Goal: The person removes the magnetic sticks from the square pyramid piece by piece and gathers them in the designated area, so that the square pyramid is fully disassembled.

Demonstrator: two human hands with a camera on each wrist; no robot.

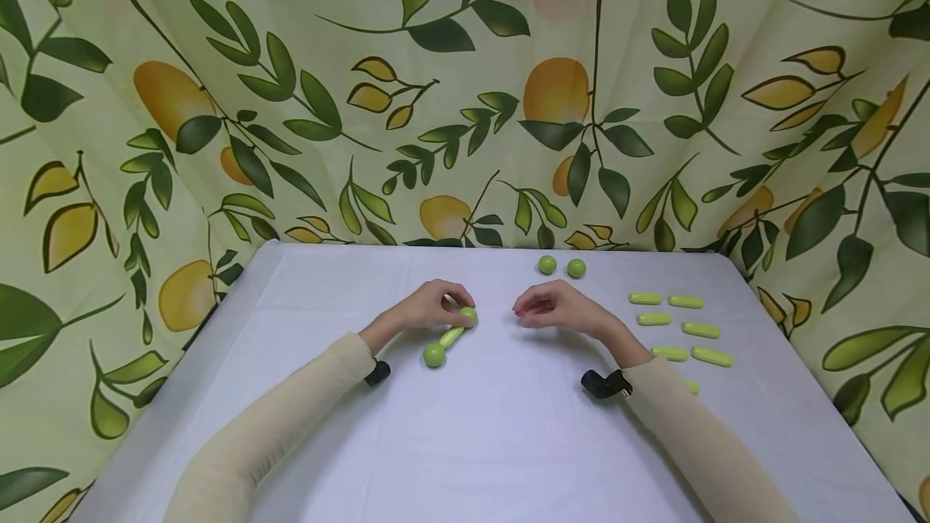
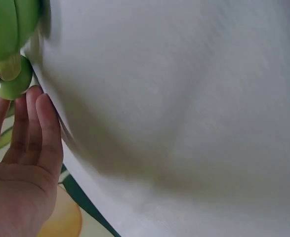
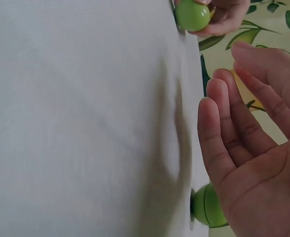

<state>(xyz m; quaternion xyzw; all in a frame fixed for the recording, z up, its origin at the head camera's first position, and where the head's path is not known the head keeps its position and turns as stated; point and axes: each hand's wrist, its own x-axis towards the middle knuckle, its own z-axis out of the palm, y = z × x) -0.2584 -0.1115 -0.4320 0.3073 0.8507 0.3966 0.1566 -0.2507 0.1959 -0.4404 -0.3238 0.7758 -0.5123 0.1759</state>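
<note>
Left of the table's middle lies a dumbbell-shaped piece: two shiny green balls joined by a pale green stick (image 1: 451, 336). My left hand (image 1: 432, 305) pinches its far ball (image 1: 468, 317) between thumb and fingers. The near ball (image 1: 433, 355) rests on the cloth, and in the left wrist view it looms large at the top left. Across a gap to the right, my right hand (image 1: 558, 307) hovers over the table with fingers loosely bent. Nothing is between them in the right wrist view, where a green ball (image 3: 208, 207) shows partly behind the palm.
Two loose green balls, one left (image 1: 547, 265) and one right (image 1: 576, 268), sit near the table's back edge. Several pale green sticks (image 1: 701, 330) lie in rows at the right, one partly under the right sleeve (image 1: 697, 418). A leaf-patterned curtain (image 1: 465, 119) hangs behind the white-clothed table (image 1: 465, 442).
</note>
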